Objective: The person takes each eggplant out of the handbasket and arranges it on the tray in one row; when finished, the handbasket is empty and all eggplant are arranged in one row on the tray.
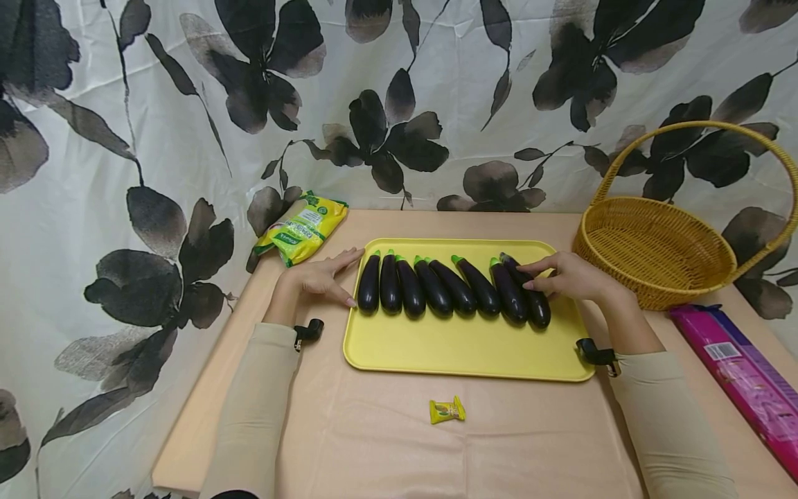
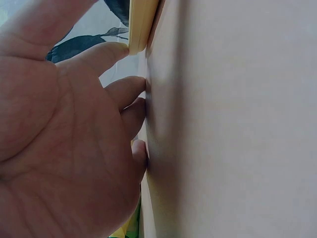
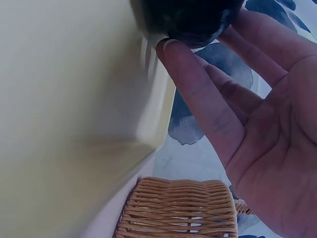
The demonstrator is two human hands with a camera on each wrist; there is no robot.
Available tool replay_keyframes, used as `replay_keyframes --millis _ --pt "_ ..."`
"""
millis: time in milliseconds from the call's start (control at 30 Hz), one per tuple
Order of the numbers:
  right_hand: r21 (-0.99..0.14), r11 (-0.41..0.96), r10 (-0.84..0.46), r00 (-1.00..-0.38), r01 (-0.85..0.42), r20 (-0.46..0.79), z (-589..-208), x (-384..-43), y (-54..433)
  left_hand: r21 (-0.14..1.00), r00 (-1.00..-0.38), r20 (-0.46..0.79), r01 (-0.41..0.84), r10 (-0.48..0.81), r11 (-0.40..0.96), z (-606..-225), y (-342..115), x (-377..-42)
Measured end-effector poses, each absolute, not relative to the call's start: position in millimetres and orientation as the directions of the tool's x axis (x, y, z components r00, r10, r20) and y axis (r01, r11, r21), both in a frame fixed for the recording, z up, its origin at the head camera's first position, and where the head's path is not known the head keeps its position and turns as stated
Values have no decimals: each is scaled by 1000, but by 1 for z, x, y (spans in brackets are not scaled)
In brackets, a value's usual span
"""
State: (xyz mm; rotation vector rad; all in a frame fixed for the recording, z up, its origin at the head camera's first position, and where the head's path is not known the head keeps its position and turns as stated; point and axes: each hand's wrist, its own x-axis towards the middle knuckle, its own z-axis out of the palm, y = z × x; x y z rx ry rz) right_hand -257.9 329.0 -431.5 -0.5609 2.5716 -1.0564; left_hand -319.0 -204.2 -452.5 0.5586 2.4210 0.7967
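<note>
Several dark purple eggplants (image 1: 411,290) with green stem ends lie side by side in a row on a yellow tray (image 1: 461,346). My right hand (image 1: 576,277) holds the rightmost eggplant (image 1: 537,310) between thumb and fingers, near its middle. In the right wrist view, the dark rounded body of that eggplant (image 3: 188,20) is at the fingertips. At the tray's left edge, my left hand (image 1: 318,277) has its fingers spread and touches the rim. The left wrist view shows a fingertip against the tray rim (image 2: 140,29) and other fingers on the tabletop.
A woven basket (image 1: 661,291) with a tall handle stands at the right rear. Before it lies a pink and purple package (image 1: 742,374). A yellow-green packet (image 1: 305,225) sits at the left rear, and a small yellow wrapped piece (image 1: 447,411) in front of the tray.
</note>
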Motion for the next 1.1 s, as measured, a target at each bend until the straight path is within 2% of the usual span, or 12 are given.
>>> replay_keyframes --millis 433,833,1000,1100 --pt "-727 644 -474 -870 -238 -135 -430 -256 326 632 -780 -349 214 520 745 -452 -203 -319" --pt "-678 690 -446 -887 -255 -121 -431 -257 328 631 -779 -346 219 523 744 -453 -203 -320" --pt "-620 740 -394 -915 -260 -86 -433 -259 329 637 -777 -346 217 526 739 -453 -205 -320" --pt "-568 769 -367 -930 -294 -16 -433 -260 330 658 -770 -346 209 537 723 -453 -206 -319"
